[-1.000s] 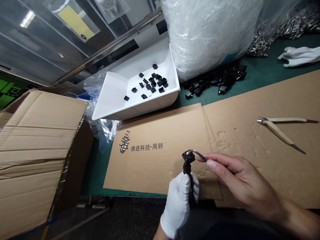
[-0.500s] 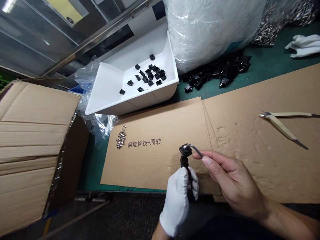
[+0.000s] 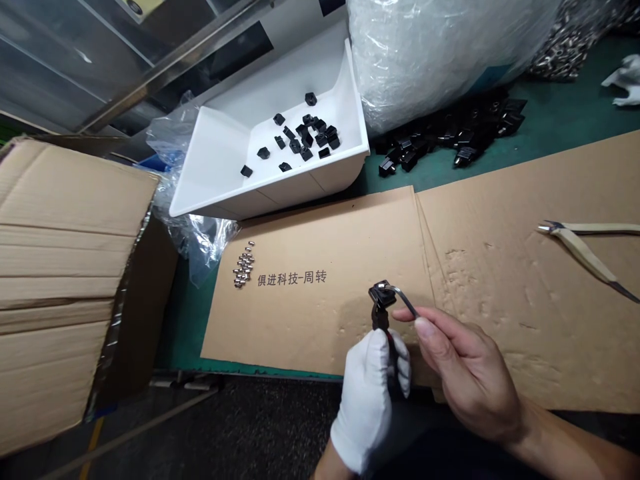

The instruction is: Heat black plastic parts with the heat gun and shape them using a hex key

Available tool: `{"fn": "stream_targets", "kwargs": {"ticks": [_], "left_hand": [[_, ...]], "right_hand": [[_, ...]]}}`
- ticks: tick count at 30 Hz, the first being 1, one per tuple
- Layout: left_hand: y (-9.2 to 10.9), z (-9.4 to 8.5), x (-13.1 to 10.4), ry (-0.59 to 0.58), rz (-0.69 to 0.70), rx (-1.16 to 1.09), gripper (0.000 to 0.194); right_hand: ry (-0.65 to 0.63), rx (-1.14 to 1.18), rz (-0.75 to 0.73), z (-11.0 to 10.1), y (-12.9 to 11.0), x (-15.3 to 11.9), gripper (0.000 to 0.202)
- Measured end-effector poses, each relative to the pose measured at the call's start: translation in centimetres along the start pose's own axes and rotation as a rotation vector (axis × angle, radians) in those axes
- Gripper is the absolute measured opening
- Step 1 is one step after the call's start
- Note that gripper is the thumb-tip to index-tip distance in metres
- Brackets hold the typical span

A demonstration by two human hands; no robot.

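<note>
My left hand (image 3: 369, 393), in a white glove, is closed around dark-handled pliers (image 3: 381, 319), whose lower part is mostly hidden by the fingers. At the jaws sits a small black block-shaped part (image 3: 383, 293), held up over the cardboard. Pinched between the bare thumb and fingers of my right hand (image 3: 465, 370) is a bent metal hex key (image 3: 406, 301). Its short end meets the top of the black part; whether it sits inside a screw cannot be made out.
A white bin (image 3: 270, 193) holds several black parts, and more black parts (image 3: 465, 137) lie beside a large plastic bag (image 3: 445, 53). Small metal pieces (image 3: 243, 265) lie on the cardboard sheet (image 3: 290, 327). Pale-handled cutters (image 3: 575, 243) rest at right; a cardboard box (image 3: 65, 287) stands left.
Both hands, with the pliers, black part and hex key, appear slightly further right in the view, which has itself shifted a little. The hex key still touches the part.
</note>
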State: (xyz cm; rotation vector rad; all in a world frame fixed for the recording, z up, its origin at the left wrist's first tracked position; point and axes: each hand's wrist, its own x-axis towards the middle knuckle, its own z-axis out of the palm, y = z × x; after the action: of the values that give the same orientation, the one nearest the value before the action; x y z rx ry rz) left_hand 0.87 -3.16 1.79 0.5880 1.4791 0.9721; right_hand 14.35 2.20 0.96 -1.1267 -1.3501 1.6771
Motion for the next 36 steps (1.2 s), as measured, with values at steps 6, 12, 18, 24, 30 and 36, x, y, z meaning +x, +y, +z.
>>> {"fn": "stream_targets", "kwargs": {"ticks": [6, 12, 18, 24, 30, 36], "left_hand": [[0.0, 0.0, 0.0, -0.030, 0.015, 0.002, 0.054], [0.6, 0.4, -0.2, -0.026, 0.019, 0.076, 0.053], [0.8, 0.4, -0.2, -0.016, 0.029, 0.182, 0.051], [0.9, -0.1, -0.1, -0.022, 0.061, 0.422, 0.050], [1.6, 0.0, 0.1, -0.061, 0.043, 0.518, 0.046], [2.4, 0.2, 0.5, -0.069, 0.090, 0.643, 0.042]], "right_hand": [[0.001, 0.028, -0.009, -0.8, -0.1, -0.2, 0.031], [0.027, -0.009, -0.010, -1.5, -0.3, -0.5, 0.030], [0.031, -0.011, 0.010, -2.5, -0.7, -0.7, 0.031], [0.013, -0.031, 0.074, -3.9, -1.6, -0.5, 0.033], [-0.013, -0.024, 0.142, -5.5, -2.7, -0.3, 0.038], [-0.046, 0.002, 0.236, -6.7, -2.9, 0.1, 0.046]]}}
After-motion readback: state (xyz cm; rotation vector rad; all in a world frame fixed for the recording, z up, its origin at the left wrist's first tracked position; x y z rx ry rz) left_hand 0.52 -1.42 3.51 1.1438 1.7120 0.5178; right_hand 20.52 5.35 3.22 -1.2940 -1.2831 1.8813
